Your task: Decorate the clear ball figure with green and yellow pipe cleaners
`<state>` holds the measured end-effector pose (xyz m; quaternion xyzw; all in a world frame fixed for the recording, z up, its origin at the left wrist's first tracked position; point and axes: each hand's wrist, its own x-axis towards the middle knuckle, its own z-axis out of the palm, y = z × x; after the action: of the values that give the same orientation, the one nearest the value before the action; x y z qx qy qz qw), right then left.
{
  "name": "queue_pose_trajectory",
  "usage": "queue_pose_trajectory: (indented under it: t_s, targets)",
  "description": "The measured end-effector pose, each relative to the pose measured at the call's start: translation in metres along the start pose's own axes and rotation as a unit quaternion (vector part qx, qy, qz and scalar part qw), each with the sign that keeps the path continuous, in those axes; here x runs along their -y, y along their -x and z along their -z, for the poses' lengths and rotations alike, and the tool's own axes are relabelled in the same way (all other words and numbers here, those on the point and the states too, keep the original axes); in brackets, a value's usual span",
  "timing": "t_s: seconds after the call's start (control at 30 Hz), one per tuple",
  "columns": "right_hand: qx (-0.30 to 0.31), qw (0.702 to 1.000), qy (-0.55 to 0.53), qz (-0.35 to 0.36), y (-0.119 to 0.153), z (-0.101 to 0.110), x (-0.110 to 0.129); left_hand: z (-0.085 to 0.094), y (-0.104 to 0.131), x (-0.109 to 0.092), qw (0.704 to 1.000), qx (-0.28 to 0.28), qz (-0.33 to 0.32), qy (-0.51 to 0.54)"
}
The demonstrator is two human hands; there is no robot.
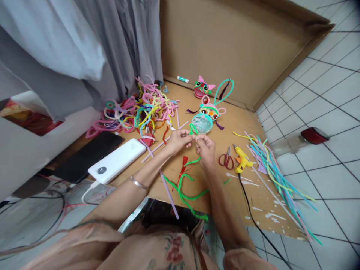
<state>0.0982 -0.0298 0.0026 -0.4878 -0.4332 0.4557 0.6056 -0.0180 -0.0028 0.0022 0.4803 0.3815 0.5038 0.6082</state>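
Observation:
My left hand (180,140) and my right hand (206,147) meet over the middle of the table, both with thumb and fingers pinched. Between them is a green pipe cleaner (192,129), bent into a loop that rises above the fingertips. One green end (194,161) shows below my right hand. Just behind the hands sits a clear, teal-rimmed round piece (203,123). It stands in front of a colourful animal-face figure (210,111) with pink loop ears. Nearer my body lie more green pipe cleaners (181,191) and a red tassel (183,165).
At left are a tangled pile of coloured pipe cleaners (152,101), a white power bank (118,160) and a black phone (90,155). To the right lie scissors (226,160), a yellow glue gun (242,157) with its cord, and straight pipe cleaners (277,176). Behind stands a finished-looking face (201,89).

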Motion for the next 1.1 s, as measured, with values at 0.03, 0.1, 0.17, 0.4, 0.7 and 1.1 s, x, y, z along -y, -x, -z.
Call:
queue_pose_trajectory:
  t_s: [0.03, 0.1, 0.17, 0.4, 0.7, 1.1]
  targets:
    - [0.012, 1.0, 0.0, 0.003, 0.0, 0.001, 0.001, 0.001, 0.0, -0.001, 1.0, 0.0, -0.004, 0.008]
    - [0.033, 0.999, 0.009, 0.011, 0.001, 0.002, 0.003, 0.002, 0.001, -0.003, 1.0, 0.005, -0.007, 0.029]
    - [0.044, 0.998, 0.035, 0.03, 0.002, 0.004, 0.005, 0.004, 0.002, -0.005, 0.999, 0.016, -0.001, 0.052]
    - [0.054, 0.99, 0.112, 0.065, 0.003, 0.005, 0.014, 0.007, 0.001, -0.007, 0.993, 0.035, 0.05, 0.102]
    - [0.026, 0.976, 0.19, 0.099, 0.005, 0.004, 0.01, 0.007, 0.001, -0.008, 0.993, 0.04, 0.057, 0.095]
    - [-0.037, 0.98, 0.17, 0.093, 0.007, 0.0, 0.005, -0.003, 0.001, 0.003, 0.997, -0.011, 0.004, 0.075]
